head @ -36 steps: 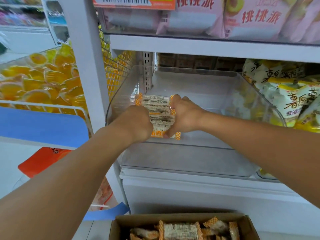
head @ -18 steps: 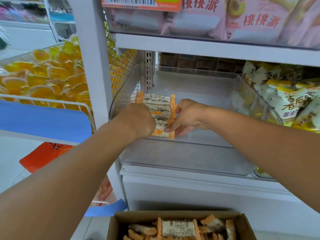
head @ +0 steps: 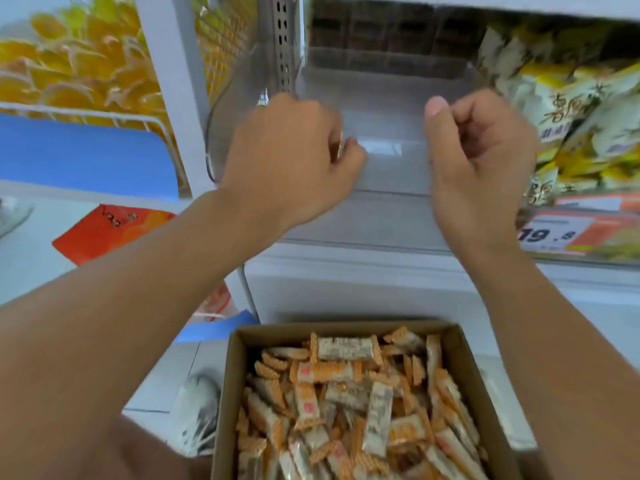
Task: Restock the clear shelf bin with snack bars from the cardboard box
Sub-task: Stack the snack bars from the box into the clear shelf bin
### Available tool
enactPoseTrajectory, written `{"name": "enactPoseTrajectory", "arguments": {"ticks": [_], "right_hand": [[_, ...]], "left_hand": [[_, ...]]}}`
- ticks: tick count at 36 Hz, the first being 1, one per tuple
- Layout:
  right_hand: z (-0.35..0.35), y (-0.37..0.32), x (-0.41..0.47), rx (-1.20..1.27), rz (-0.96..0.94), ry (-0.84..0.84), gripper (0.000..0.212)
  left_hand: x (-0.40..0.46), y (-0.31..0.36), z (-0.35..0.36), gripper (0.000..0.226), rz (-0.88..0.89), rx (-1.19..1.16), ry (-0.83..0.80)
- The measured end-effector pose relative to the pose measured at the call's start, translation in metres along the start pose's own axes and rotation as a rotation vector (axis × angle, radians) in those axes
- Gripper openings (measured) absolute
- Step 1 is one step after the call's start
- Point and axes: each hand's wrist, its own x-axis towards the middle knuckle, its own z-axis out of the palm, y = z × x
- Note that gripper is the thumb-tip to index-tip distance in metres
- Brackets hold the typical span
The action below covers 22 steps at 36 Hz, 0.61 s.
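The clear shelf bin (head: 384, 194) sits on the white shelf in front of me, and its visible floor is bare. My left hand (head: 287, 157) is at the bin's front left with fingers curled. A thin orange sliver of wrapper (head: 340, 144) shows at its fingertips, and whatever lies behind the hand is hidden. My right hand (head: 481, 150) hovers at the bin's front right, loosely curled and holding nothing. Below, the open cardboard box (head: 227, 393) is packed with several orange-and-white snack bars (head: 346, 393).
Yellow snack bags (head: 581, 109) fill the shelf to the right, above a price tag (head: 554, 233). A wire basket of orange jelly cups (head: 69, 64) and a blue panel (head: 86, 157) stand to the left, past the white shelf post (head: 166, 81). A red sign (head: 107, 230) lies on the floor.
Both hands have drawn back from the stack of bars toward the bin's front. The right hand let go and moved right. My view tilted down, so more of the box shows.
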Motion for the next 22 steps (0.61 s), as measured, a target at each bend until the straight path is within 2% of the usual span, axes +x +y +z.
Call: {"name": "enactPoseTrajectory", "arguments": {"ticks": [2,3,7,9,11,12,14,15,17,18,20,22], "right_hand": [[-0.014,0.011,-0.055,-0.044,0.037,0.013,0.038],[-0.020,0.022,-0.084,-0.096,0.096,-0.045,0.038],[-0.053,0.064,-0.195,-0.470,0.296,-0.551,0.031],[-0.072,0.074,-0.233,-0.704,0.369,-0.821,0.042],[-0.091,0.076,-0.254,-0.868,0.612,-0.998,0.084],[-0.099,0.075,-0.259,-0.900,0.741,-1.031,0.101],[-0.111,0.071,-0.264,-0.929,0.838,-1.078,0.119],[-0.114,0.069,-0.265,-0.945,0.823,-1.104,0.123],[-0.115,0.064,-0.262,-0.942,0.817,-1.157,0.129],[-0.115,0.063,-0.261,-0.921,0.829,-1.173,0.131],[-0.113,0.060,-0.261,-0.866,0.842,-1.146,0.130],[-0.114,0.060,-0.268,-0.851,0.770,-0.984,0.115]], "left_hand": [[-0.023,0.018,0.008,0.035,0.098,-0.094,-0.046],[-0.037,0.026,0.015,0.033,0.138,-0.106,-0.099],[-0.092,0.048,0.047,0.035,0.267,0.084,-0.502],[-0.120,0.049,0.061,0.039,0.185,0.192,-0.760],[-0.150,0.042,0.074,0.040,-0.038,0.273,-0.899],[-0.167,0.038,0.080,0.042,-0.220,0.270,-0.959],[-0.213,0.021,0.096,0.057,-0.632,0.196,-1.047],[-0.237,0.012,0.107,0.074,-0.807,0.141,-1.120],[-0.276,0.006,0.125,0.124,-0.988,0.015,-1.283],[-0.290,0.006,0.135,0.133,-1.061,-0.036,-1.309],[-0.299,0.010,0.151,0.137,-1.247,-0.135,-1.207],[-0.291,0.022,0.151,0.147,-1.356,-0.168,-1.090]]}}
